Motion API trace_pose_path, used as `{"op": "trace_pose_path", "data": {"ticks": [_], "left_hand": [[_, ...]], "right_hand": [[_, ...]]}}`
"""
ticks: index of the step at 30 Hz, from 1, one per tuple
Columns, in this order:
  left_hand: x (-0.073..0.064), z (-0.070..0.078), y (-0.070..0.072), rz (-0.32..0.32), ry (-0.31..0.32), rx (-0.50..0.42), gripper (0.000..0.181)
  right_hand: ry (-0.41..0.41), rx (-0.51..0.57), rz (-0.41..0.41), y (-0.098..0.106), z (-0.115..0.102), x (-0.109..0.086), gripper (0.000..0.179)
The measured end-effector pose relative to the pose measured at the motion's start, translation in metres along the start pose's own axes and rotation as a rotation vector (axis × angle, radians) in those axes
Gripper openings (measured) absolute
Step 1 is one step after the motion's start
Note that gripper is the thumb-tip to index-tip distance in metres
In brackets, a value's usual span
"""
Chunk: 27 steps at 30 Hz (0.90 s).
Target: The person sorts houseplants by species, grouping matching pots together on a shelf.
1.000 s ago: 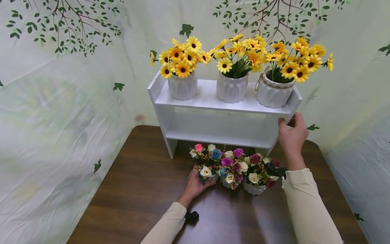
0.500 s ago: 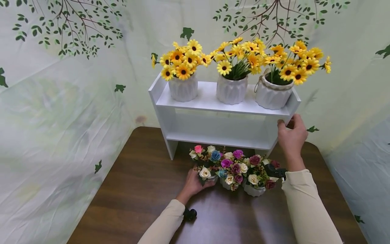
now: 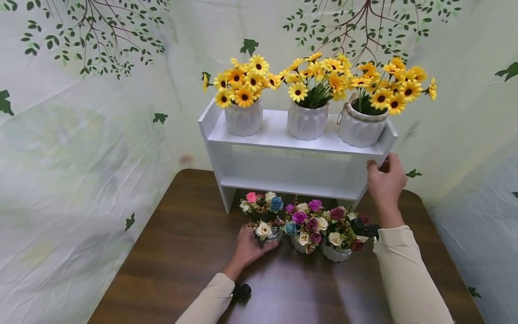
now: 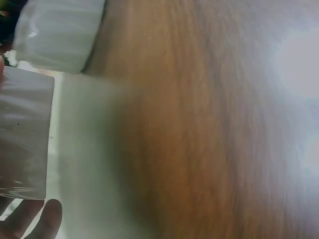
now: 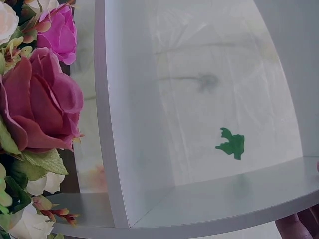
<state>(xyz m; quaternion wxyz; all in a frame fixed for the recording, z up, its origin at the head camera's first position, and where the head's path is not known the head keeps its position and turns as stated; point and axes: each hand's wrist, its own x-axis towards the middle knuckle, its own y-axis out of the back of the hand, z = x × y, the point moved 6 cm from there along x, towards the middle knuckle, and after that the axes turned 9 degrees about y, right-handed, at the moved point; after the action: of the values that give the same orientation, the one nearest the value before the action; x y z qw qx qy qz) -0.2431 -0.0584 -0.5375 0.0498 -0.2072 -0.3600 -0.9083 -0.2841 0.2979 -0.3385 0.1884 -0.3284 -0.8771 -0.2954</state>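
Note:
My left hand (image 3: 247, 246) grips a small white pot of mixed roses (image 3: 264, 229) on the left of a row in front of the shelf. In the left wrist view that white pot (image 4: 25, 134) sits between the thumb at the edge and fingers (image 4: 50, 219) below. Next to it stand a pot of purple and cream roses (image 3: 300, 218) and a pot of dark red and cream roses (image 3: 334, 238). My right hand (image 3: 387, 184) holds the right side panel of the white two-tier shelf (image 3: 291, 175), thumb in front and fingers behind.
Three white pots of yellow daisies, left (image 3: 244, 119), middle (image 3: 307, 121) and right (image 3: 362, 128), stand on the top tier. The shelf rests at the back of a brown wooden table (image 3: 162, 270). A leaf-printed cloth (image 3: 81, 148) hangs behind and at both sides.
My left hand has moved left with the left rose pot, leaving a gap between it and the middle rose pot. My right hand keeps its hold on the shelf's side panel.

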Motion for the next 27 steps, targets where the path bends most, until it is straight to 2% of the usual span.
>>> {"op": "trace_pose_path", "data": {"ticks": [3, 5, 10, 15, 21, 27], "left_hand": [[-0.002, 0.009, 0.019, 0.019, -0.063, 0.048, 0.06], [-0.002, 0.016, 0.032, 0.034, -0.09, 0.048, 0.062], [0.006, 0.033, 0.061, 0.046, -0.122, 0.006, 0.065], [0.019, 0.047, 0.081, 0.026, -0.157, -0.05, 0.074], [0.033, 0.059, 0.094, 0.029, -0.176, -0.085, 0.068], [0.057, 0.073, 0.088, -0.022, -0.141, -0.079, 0.064]], "right_hand": [[-0.007, -0.002, 0.012, 0.001, -0.001, 0.0, 0.028], [-0.009, -0.001, 0.017, 0.002, -0.001, 0.0, 0.029], [-0.008, 0.012, 0.028, 0.004, -0.001, 0.001, 0.028], [-0.027, 0.012, 0.022, 0.003, 0.001, -0.001, 0.029], [-0.038, 0.003, -0.001, -0.002, 0.001, -0.001, 0.03], [-0.046, 0.005, -0.014, -0.001, 0.001, 0.0, 0.031]]}}
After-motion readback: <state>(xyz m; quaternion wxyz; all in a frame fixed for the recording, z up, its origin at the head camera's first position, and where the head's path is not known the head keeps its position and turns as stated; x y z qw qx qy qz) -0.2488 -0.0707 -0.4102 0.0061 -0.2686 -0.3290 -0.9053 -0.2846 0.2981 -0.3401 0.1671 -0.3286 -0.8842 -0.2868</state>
